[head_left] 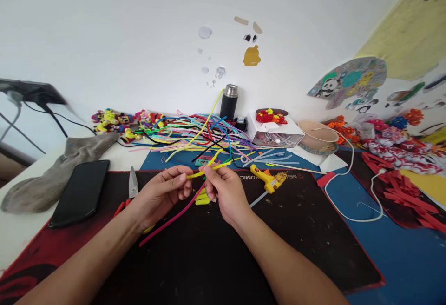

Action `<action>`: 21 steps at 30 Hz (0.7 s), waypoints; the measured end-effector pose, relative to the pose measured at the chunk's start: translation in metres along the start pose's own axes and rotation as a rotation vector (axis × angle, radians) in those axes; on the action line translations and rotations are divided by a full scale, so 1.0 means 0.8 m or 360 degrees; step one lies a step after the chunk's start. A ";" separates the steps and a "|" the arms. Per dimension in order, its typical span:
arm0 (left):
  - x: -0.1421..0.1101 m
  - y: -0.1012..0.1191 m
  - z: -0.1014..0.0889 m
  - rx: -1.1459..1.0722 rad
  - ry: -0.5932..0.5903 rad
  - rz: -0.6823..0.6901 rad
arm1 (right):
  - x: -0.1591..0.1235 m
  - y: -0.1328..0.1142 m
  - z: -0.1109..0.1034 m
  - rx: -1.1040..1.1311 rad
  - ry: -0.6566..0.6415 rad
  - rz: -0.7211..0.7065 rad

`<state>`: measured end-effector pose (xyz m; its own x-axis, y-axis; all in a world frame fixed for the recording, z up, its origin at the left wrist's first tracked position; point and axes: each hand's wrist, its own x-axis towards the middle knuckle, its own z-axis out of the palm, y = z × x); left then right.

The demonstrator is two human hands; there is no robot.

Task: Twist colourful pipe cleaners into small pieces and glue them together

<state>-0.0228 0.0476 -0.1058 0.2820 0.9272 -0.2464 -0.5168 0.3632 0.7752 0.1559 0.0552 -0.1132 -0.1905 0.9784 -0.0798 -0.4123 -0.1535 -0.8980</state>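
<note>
My left hand (163,191) and my right hand (225,191) meet over a black desk mat (216,258). Both pinch a yellow pipe cleaner (200,173) that runs between their fingertips and sticks out past the right hand. A pink pipe cleaner (170,221) slants down to the left from under the hands; which fingers hold it is unclear. A small yellow bundle (202,199) lies on the mat just below the hands.
A heap of coloured pipe cleaners (195,135) lies behind, with a black flask (229,102). A yellow glue gun (268,179) sits right of the hands, scissors (132,184), a phone (81,191) and a grey sock (59,170) to the left. Red paper pieces (400,179) are at far right.
</note>
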 end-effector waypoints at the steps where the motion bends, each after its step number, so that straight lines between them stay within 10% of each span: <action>1: -0.001 -0.001 0.002 0.0061 0.0010 0.0004 | 0.000 0.000 0.000 -0.0004 -0.0011 0.0004; 21: -0.001 0.004 0.002 0.0084 0.0078 -0.0104 | -0.002 -0.008 -0.001 0.0013 -0.0182 0.0032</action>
<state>-0.0232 0.0476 -0.1019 0.2731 0.9056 -0.3244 -0.4552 0.4187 0.7858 0.1592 0.0549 -0.1080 -0.2990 0.9531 -0.0478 -0.4145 -0.1748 -0.8931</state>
